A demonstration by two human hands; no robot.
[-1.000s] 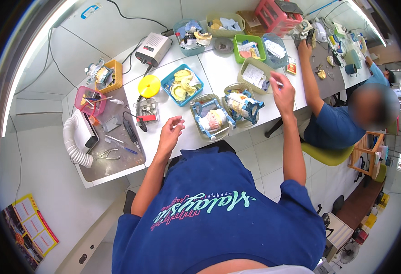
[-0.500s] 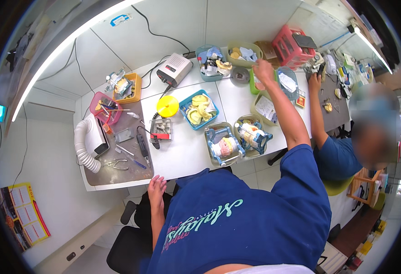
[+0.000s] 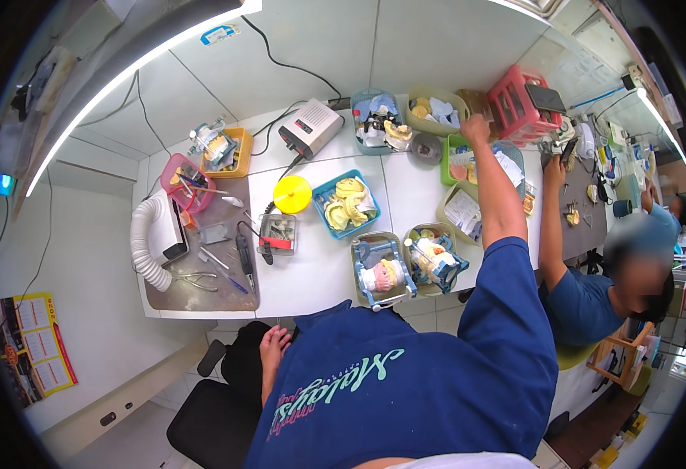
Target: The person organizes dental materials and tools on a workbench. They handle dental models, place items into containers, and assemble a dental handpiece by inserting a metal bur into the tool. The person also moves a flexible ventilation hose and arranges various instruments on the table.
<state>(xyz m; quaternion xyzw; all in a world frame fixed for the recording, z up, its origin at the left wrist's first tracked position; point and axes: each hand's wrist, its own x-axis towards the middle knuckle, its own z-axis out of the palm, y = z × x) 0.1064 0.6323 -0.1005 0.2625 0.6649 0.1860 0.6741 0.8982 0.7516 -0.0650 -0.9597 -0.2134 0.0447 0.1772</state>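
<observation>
My right arm stretches across the bench. My right hand point(image 3: 476, 130) is at the far rim of a green basket point(image 3: 446, 170) holding pinkish and pale pieces; its fingertips are hidden, so I cannot tell whether they grip the rim. My left hand point(image 3: 274, 344) hangs below the bench's front edge beside my body, fingers loosely bent and apart, with nothing clearly in them. Near my right forearm are a container with paper point(image 3: 462, 211) and two trays with dental articulators: one carries a pink-and-white model point(image 3: 382, 275), the other a whitish model point(image 3: 434, 255).
A blue tray of yellowish casts point(image 3: 349, 205), a yellow disc point(image 3: 291, 195), a control box point(image 3: 312, 129) and a grey bowl point(image 3: 426, 148) stand on the bench. At left are a white hose point(image 3: 141, 238), pliers point(image 3: 194, 278) and a handpiece point(image 3: 244, 256). A co-worker point(image 3: 593, 301) sits at right.
My right hand has shifted rightward along the green basket's far side. My left hand has dropped a little from the bench edge, its fingers more bent. The whole view has shifted slightly.
</observation>
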